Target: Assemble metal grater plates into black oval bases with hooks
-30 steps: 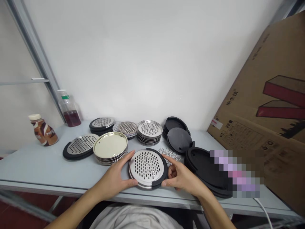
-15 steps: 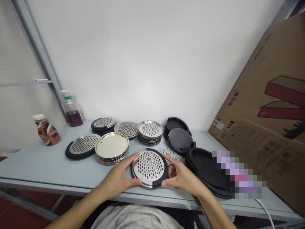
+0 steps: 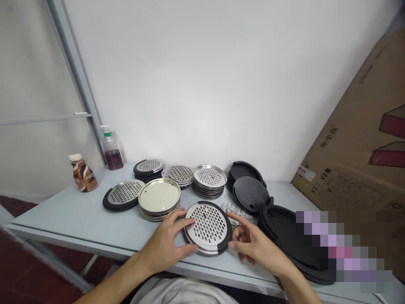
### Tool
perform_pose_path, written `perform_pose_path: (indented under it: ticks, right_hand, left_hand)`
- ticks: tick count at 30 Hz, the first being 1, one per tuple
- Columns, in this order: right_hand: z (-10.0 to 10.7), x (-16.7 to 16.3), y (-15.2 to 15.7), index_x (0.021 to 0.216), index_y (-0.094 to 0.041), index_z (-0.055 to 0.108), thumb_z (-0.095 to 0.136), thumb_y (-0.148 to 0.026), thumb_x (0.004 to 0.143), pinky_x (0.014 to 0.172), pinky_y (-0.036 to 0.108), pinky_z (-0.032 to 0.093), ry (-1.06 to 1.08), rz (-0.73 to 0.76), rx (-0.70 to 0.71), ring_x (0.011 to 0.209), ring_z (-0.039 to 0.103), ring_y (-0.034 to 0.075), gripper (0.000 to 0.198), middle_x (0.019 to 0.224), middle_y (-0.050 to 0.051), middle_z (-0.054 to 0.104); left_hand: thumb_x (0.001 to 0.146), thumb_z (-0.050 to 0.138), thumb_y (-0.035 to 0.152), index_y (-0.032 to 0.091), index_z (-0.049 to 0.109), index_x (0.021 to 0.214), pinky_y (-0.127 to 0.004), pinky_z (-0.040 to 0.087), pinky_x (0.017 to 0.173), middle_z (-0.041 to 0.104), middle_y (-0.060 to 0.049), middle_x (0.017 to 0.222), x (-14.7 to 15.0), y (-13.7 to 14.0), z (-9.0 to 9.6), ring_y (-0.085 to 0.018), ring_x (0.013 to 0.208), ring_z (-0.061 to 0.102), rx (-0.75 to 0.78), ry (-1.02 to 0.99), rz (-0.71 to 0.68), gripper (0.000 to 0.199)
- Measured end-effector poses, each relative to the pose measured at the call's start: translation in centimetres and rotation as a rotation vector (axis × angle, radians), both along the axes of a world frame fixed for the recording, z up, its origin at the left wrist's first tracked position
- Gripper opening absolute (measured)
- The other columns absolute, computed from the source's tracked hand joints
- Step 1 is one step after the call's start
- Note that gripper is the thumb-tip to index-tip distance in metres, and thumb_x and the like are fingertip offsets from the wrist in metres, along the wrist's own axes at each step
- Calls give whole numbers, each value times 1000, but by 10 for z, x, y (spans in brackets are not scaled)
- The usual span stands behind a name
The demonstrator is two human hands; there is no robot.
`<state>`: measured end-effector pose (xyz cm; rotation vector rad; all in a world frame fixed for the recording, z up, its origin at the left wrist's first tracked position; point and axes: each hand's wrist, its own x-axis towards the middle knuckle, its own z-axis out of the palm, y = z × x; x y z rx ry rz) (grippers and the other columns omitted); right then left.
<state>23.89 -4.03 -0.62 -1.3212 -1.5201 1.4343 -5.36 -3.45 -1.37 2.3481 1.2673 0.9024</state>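
A round slotted metal disc with a black rim rests at the front of the table between my hands. My left hand grips its left side, thumb at the lower edge and fingers over the upper left. On the other side, my right hand holds the black rim between index fingertip and thumb, the other fingers curled. Close behind my left hand is a stack of pale gold round plates. Small metal rings or clips lie just behind the disc, partly hidden by it.
Rimmed slotted discs sit at left, with stacked metal discs and a bumpy disc behind. Black round trays and larger black pieces fill the right, beside a cardboard box. Two bottles stand far left.
The view has shifted, so everything sits further right in the picture. My left fingers have moved further onto the disc's face; the disc stays between both hands.
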Motion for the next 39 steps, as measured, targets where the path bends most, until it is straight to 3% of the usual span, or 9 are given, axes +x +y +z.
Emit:
perform_pose_path:
  ticks: [4, 9, 15, 20, 23, 25, 29, 34, 39]
  right_hand:
    - [1, 2, -3, 150, -25, 31, 61, -21, 76, 39, 19, 37, -22, 39, 27, 56, 59, 10, 80, 91, -2, 57]
    - [-9, 0, -1, 144, -24, 45, 72, -14, 67, 59, 23, 44, -163, 60, 242, 65, 52, 11, 82, 82, -5, 53]
    - [-17, -9, 2, 134, -23, 59, 68, -14, 72, 63, 27, 43, -432, -25, 571, 67, 53, 16, 63, 79, -1, 60]
    - [-8, -7, -6, 115, -21, 72, 68, -24, 78, 60, 29, 44, -446, -101, 775, 60, 55, 17, 38, 76, 3, 67]
    - [-4, -11, -9, 88, -18, 74, 72, -35, 77, 54, 28, 42, -326, -248, 671, 52, 52, 16, 20, 58, 0, 61]
    - [-4, -17, -9, 68, -19, 64, 66, -48, 83, 49, 26, 39, -177, -273, 475, 45, 49, 14, 32, 46, -2, 54]
    - [-6, -28, -5, 76, -20, 57, 55, -62, 87, 36, 22, 28, 55, -159, 139, 33, 46, 13, 43, 38, -7, 46]
    - [-4, -23, -3, 77, -18, 61, 56, -59, 89, 43, 22, 35, -115, -75, 185, 38, 52, 13, 43, 39, -5, 52]
    - [4, -16, -3, 69, -18, 62, 54, -59, 89, 49, 26, 39, -372, -155, 258, 39, 50, 14, 46, 40, -5, 49]
  left_hand:
    - [59, 92, 32, 30, 58, 135, -48, 45, 108, 51, -9, 133, 1, -1, -1, -34, 125, 53, -28, -6, -7, 83]
    - [62, 91, 23, 30, 58, 131, -44, 46, 107, 53, -7, 126, 2, -2, 0, -29, 120, 56, -52, -59, -1, 77]
    - [72, 86, 38, 27, 56, 131, -43, 46, 105, 59, -8, 124, 2, -5, 6, -29, 118, 58, -11, -117, 20, 67]
    - [71, 85, 46, 27, 50, 137, -44, 44, 107, 59, -9, 133, -4, -7, 5, -31, 124, 55, -26, -154, -26, 77]
    - [71, 86, 35, 29, 40, 146, -45, 38, 113, 53, -9, 143, -7, -6, -1, -31, 130, 50, -37, -194, -36, 88]
    - [78, 81, 28, 30, 33, 150, -45, 38, 113, 50, -8, 147, -8, -4, -4, -30, 131, 51, -79, -238, -50, 87]
    - [94, 63, 28, 27, 26, 155, -41, 42, 110, 55, -9, 144, -4, 1, -6, -26, 126, 56, -213, -382, -130, 71]
    - [100, 53, 35, 24, 33, 153, -39, 45, 107, 53, -9, 146, 4, 12, 0, -25, 125, 58, -376, -511, -164, 58]
    - [100, 51, 42, 23, 45, 148, -42, 36, 114, 53, -7, 146, 9, 21, 3, -26, 134, 49, -413, -455, -102, 52]
